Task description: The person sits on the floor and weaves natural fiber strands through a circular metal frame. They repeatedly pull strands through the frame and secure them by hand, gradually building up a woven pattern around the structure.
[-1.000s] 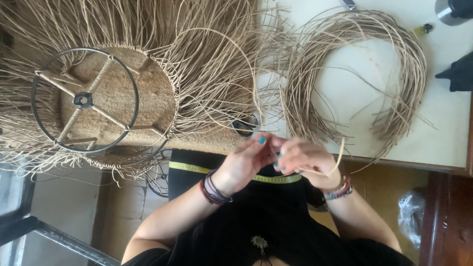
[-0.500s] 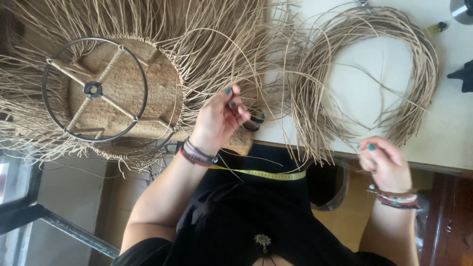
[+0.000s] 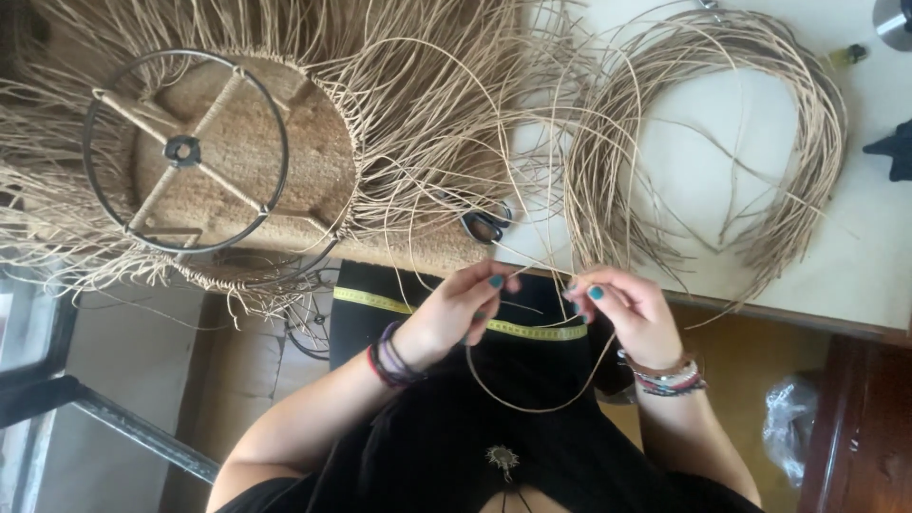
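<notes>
My left hand (image 3: 461,309) and my right hand (image 3: 622,309) are close together just below the table edge, over my lap. Both pinch one thin rattan strand (image 3: 532,407), which sags in a loop between them against my black clothing. Its upper end runs up towards the loose strands on the table. A round metal wire frame (image 3: 185,152) with a cross hub sits on a woven rattan piece (image 3: 313,142) at the upper left, long loose strands fanning out around it.
A large coil of rattan strands (image 3: 703,123) lies on the white table (image 3: 855,256). Scissors (image 3: 484,225) rest near the table edge. A yellow measuring tape (image 3: 541,331) lies across my lap. A plastic bag (image 3: 788,423) is on the floor at the right.
My left hand has come down from beside the scissors, and my right hand has moved in from the far right. They now meet over my lap on one looped strand.
</notes>
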